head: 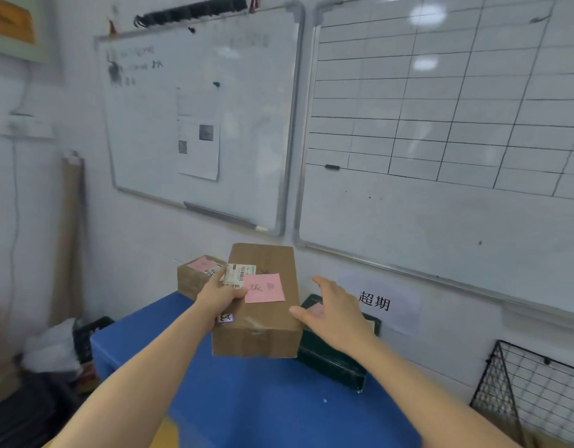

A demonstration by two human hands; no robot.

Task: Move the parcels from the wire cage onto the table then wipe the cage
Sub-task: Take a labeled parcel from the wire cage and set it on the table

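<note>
A brown cardboard parcel (266, 321) with a pink note and a white label stands on the blue table (263, 399). My left hand (219, 294) grips its left top edge, thumb over the label. My right hand (332, 310) is spread with straight fingers, its thumb touching the parcel's right edge. A smaller brown parcel (193, 276) with a pink note sits behind on the left. A dark green parcel (330, 357) lies to the right, partly under my right hand. The black wire cage (534, 396) stands at the lower right, only partly in view.
Two whiteboards (440, 124) hang on the wall just behind the table. A white bag (51, 347) and a black crate (88, 334) sit on the floor left of the table. A cardboard roll (69, 240) leans in the left corner.
</note>
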